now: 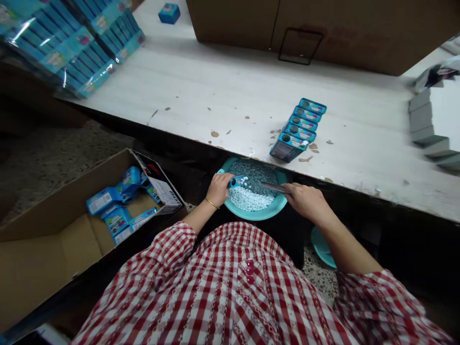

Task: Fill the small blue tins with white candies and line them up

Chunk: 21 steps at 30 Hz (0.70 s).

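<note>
Left hand (pixel 218 189): my fingers are pinching, and partly hiding, a blue box (pixel 235 182) over the turquoise basin (pixel 256 215).
Right hand (pixel 305 199): my fingers are gripping a thin grey tool (pixel 275 187), covering its end.
Basin: smooth, round, it is holding white pellets (pixel 249 199).
Open carton (pixel 72 206): cardboard, running out of view.
Table (pixel 197 96): chipped white top is bearing five blue boxes (pixel 286 151), lettering blurring.
Far carton (pixel 233 24): red print is showing, illegible.

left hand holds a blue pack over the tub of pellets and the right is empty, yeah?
The right hand isn't empty: the head view shows it holding a grey tool. The left hand does hold a blue pack over the tub of pellets.
</note>
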Motion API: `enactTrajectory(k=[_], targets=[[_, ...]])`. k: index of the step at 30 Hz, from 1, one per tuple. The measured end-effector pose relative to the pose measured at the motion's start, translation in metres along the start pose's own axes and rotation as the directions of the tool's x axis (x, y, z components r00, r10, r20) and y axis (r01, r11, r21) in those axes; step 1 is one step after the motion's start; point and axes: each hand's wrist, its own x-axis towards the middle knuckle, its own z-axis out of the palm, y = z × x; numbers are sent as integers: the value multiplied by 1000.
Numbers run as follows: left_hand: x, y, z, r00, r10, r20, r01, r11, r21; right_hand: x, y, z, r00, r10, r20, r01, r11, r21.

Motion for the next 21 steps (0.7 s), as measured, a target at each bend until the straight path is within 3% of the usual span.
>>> enactTrajectory(k=[2, 5, 9, 11, 13, 15, 19, 21], targets=[[2, 0, -7, 999, -31, -18, 29, 995, -94, -5, 12, 8, 998, 10, -69, -2, 993, 115], [10, 10, -12, 998, -43, -41, 31, 963, -266, -12, 33, 11, 959, 73, -274, 26, 940, 340], [37, 42, -10, 1000, -19, -17, 9, 884, -468, -8, 57, -5, 780, 308, -545, 28, 853, 522], [58, 61, -4, 999, 39, -4, -35, 844, -536, 0, 62, -21, 699, 374, -609, 27, 838, 545], [80, 78, 3, 995, 103, -5, -87, 814, -575, 11, 62, -39, 655, 382, -652, 40, 844, 535], [98, 90, 11, 987, 160, 4, -128, 805, -580, 21, 56, -54, 658, 336, -674, 52, 873, 485], [113, 100, 19, 984, 172, 45, -112, 797, -594, 37, 46, -63, 752, 209, -625, 55, 925, 375], [114, 101, 16, 984, 169, 60, -95, 775, -624, 42, 45, -60, 777, 180, -603, 60, 933, 355]])
